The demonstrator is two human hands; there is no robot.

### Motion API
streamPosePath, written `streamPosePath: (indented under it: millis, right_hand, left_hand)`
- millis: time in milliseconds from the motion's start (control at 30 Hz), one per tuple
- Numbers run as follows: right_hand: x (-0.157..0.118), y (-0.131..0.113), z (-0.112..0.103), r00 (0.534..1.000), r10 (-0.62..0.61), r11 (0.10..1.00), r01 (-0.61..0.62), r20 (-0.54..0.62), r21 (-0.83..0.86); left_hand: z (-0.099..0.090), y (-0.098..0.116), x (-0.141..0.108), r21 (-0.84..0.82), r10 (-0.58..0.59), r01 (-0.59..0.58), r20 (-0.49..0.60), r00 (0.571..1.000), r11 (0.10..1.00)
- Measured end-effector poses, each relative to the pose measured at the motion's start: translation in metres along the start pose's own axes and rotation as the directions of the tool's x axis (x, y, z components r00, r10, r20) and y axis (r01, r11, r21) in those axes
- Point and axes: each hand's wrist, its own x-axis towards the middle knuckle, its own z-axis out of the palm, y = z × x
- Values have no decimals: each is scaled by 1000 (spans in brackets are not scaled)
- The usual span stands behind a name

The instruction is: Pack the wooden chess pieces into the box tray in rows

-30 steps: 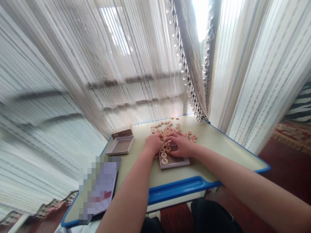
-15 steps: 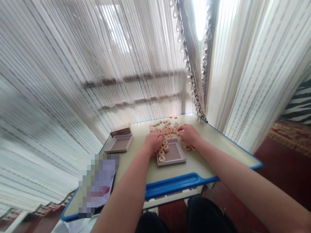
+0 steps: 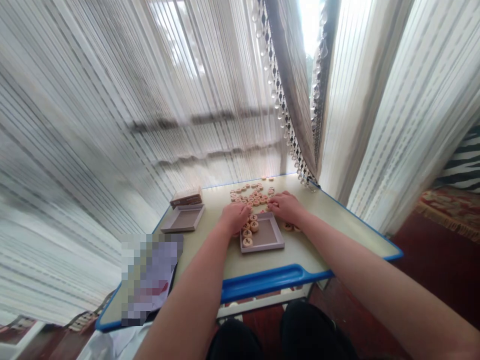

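A shallow square box (image 3: 280, 244) rests on the table with several round wooden pieces (image 3: 247, 242) bearing dark characters along its left side. My left hand (image 3: 235, 218) is at the box's upper left corner, fingers curled down; what they hold, if anything, is hidden. My right hand (image 3: 285, 206) reaches over the right part of the loose pieces (image 3: 257, 202) beyond the box. Its fingers are bent together at a piece, too small to make out. More pieces (image 3: 288, 226) lie beside the box, partly under my right wrist.
The pale table (image 3: 210, 260) has a blue rim. At its left are a second shallow box (image 3: 184, 218), a stacked carton (image 3: 186, 196) and a blurred, pixelated flat item (image 3: 157, 280). Striped curtains (image 3: 225, 135) hang behind the far edge.
My right hand has moved left toward the loose pieces. My left hand has stayed near the box's upper left corner. The view has shifted slightly.
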Motion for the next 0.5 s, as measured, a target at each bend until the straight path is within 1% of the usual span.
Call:
streamPosePath:
  millis: [100, 300, 500]
  right_hand:
    - [1, 1, 4, 1000, -12, 999, 13, -3, 32]
    - [-1, 3, 2, 1000, 3, 999, -3, -16, 39]
    - [0, 6, 1, 1000, -4, 999, 5, -18, 34]
  left_hand:
    - [0, -1, -1, 7, 75, -75, -63, 995, 997]
    - [-1, -4, -3, 14, 30, -28, -174, 984, 1000]
    - [1, -6, -2, 23, 46, -43, -168, 985, 999]
